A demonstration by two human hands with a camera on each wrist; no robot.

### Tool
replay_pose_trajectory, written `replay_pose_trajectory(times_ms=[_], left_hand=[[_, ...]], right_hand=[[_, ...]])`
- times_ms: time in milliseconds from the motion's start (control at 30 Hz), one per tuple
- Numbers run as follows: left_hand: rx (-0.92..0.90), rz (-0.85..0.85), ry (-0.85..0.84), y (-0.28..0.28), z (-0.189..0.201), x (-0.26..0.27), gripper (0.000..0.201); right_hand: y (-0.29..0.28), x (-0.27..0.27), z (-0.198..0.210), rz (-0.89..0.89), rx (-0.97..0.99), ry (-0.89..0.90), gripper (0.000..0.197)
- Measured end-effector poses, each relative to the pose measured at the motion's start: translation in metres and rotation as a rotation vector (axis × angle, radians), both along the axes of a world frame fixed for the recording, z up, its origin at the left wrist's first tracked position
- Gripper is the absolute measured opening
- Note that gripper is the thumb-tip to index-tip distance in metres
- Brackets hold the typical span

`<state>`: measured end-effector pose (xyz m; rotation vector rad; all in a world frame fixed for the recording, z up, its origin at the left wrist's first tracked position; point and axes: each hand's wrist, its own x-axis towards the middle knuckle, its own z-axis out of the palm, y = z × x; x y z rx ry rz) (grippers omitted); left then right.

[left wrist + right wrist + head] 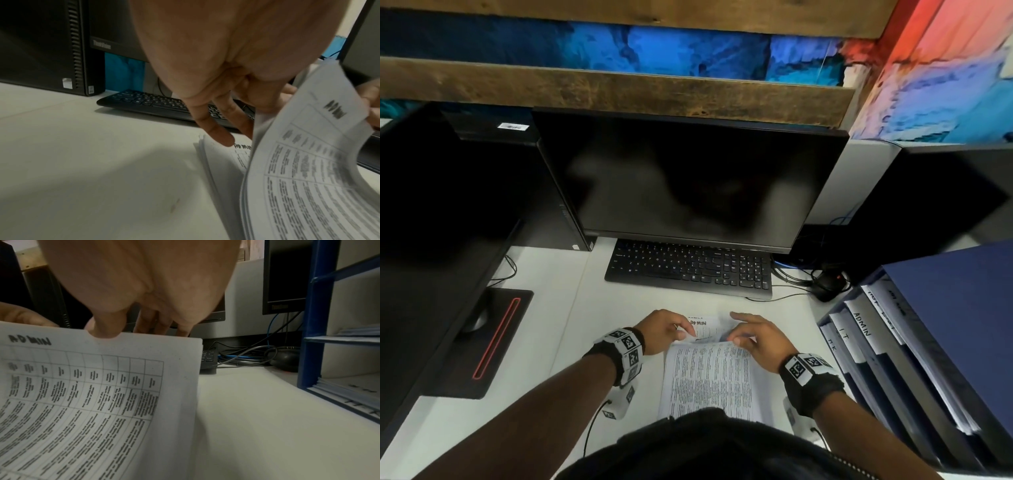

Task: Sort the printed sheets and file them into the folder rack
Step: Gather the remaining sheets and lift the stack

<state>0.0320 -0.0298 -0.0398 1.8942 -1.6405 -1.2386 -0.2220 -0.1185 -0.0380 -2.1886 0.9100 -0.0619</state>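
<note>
Head view shows sorting: right hand pinches lifted sheets marked ADMIN; left hand presses straight fingers on the pile beneath. Next, likely: carrying them to the folder rack.

Overall light: dim indoor room, and the white desk reads grey.
Source: from overhead, going by the shadows.
Shadows: a soft, broad patch lies on the desk under the left hand, and another beside the printed sheets.
Glare: faint sheen on the dark monitor.
Blur: the sheet text is smeared in both wrist views, and the right hand is close and out of focus.
Distortion: the head view bows straight edges near its borders.
</note>
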Motion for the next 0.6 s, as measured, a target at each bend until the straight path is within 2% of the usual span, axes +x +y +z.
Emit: replay_pose_trajectory(times_ms=[167, 233, 267, 333, 433, 600], left_hand=[[0.034, -0.007, 0.07, 0.0, 0.0, 0.007, 0.017], [0.06, 0.048, 0.099, -0.001, 0.0, 0.009, 0.024], [0.062, 0.065, 0.077, -0.002, -0.001, 0.009, 0.033], [0.034, 0.087, -0.07, -0.002, -0.008, 0.012, 0.045], [0.015, 0.13, -0.187, -0.004, -0.018, 0.012, 0.039], [0.106, 0.062, -0.22, -0.007, -0.025, 0.008, 0.041]], right_hand=[[0.006, 0.002, 0.005, -0.054, 0.092, -0.026, 0.02], [0.008, -0.001, 0.005, -0.108, 0.085, -0.061, 0.019], [0.008, -0.003, 0.006, -0.137, 0.085, -0.077, 0.017], [0.007, -0.004, 0.008, -0.157, 0.098, -0.096, 0.018], [0.006, -0.004, 0.009, -0.123, 0.103, -0.06, 0.022], [0.005, -0.005, 0.007, -0.13, 0.132, -0.044, 0.023]])
